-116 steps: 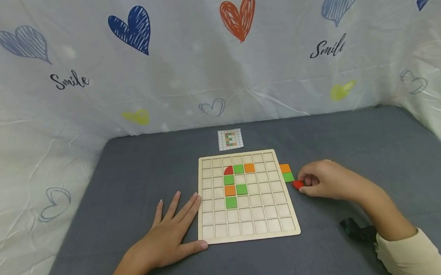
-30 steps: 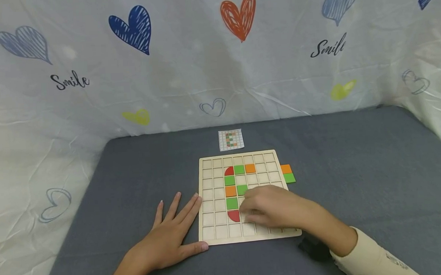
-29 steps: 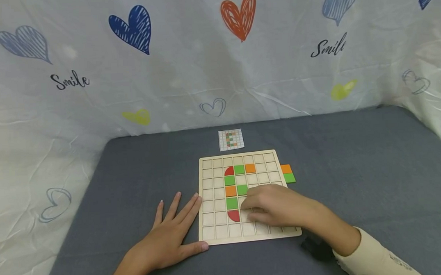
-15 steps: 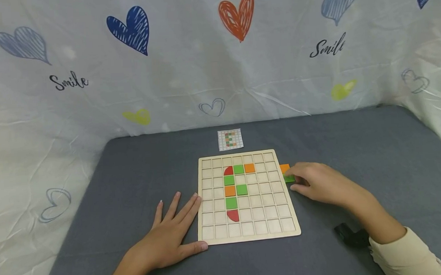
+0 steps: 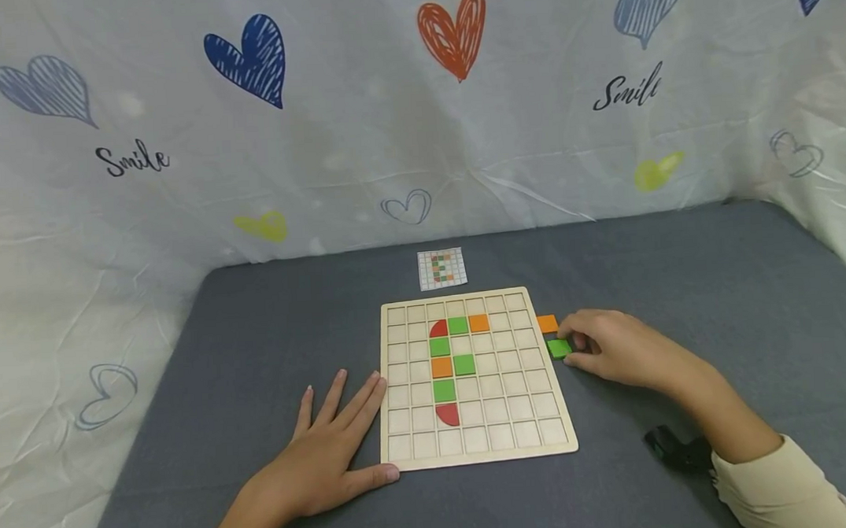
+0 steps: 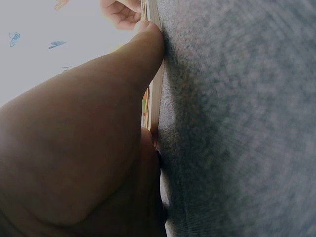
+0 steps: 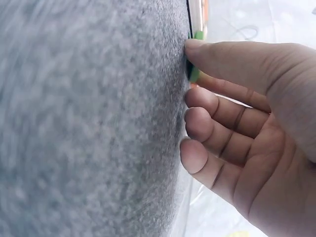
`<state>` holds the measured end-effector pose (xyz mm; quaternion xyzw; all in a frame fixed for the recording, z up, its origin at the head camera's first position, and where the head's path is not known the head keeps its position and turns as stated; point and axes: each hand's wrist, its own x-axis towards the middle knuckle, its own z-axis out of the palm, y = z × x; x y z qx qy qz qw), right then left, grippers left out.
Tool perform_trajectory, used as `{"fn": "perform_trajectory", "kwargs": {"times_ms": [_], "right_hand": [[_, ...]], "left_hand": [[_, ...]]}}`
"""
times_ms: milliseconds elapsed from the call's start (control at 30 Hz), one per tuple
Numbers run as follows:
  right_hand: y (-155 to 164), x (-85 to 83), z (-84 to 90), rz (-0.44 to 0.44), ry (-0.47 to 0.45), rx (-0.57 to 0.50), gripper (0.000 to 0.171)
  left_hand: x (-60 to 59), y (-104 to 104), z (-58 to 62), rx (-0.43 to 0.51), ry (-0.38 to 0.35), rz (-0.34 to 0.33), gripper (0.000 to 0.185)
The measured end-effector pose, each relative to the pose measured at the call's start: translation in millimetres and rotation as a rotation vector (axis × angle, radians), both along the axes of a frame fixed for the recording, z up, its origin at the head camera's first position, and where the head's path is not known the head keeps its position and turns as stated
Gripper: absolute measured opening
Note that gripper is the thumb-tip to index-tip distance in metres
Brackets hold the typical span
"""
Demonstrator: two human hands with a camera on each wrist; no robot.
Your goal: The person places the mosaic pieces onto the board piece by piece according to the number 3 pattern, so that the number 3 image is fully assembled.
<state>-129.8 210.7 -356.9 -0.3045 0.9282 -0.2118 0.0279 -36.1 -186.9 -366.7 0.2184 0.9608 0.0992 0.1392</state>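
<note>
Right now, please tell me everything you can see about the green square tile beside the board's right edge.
The green tile is a small, flat, bright green square, apparently painted wood. It lies on the grey table, slightly askew, just off the wooden board, below an orange tile. The right hand pinches it with its fingers.

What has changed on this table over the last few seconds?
The right hand carried the red half-round piece from beside the wooden board into a square under the green ones, let it go, then went back to the right and now pinches the loose green tile, pulled slightly away from the orange tile. The left hand stayed flat against the board's corner.
</note>
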Motion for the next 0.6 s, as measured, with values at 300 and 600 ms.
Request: {"fn": "perform_trajectory", "kwargs": {"times_ms": [300, 600], "right_hand": [[2.9, 1.7, -2.2, 0.003, 0.003, -0.007, 0.014], [8.2, 3.2, -2.1, 0.056, -0.05, -0.079, 0.015]], "left_hand": [[0.4, -0.5, -1.6, -0.001, 0.004, 0.001, 0.091], [0.4, -1.2, -1.8, 0.005, 0.003, -0.002, 0.091]]}}
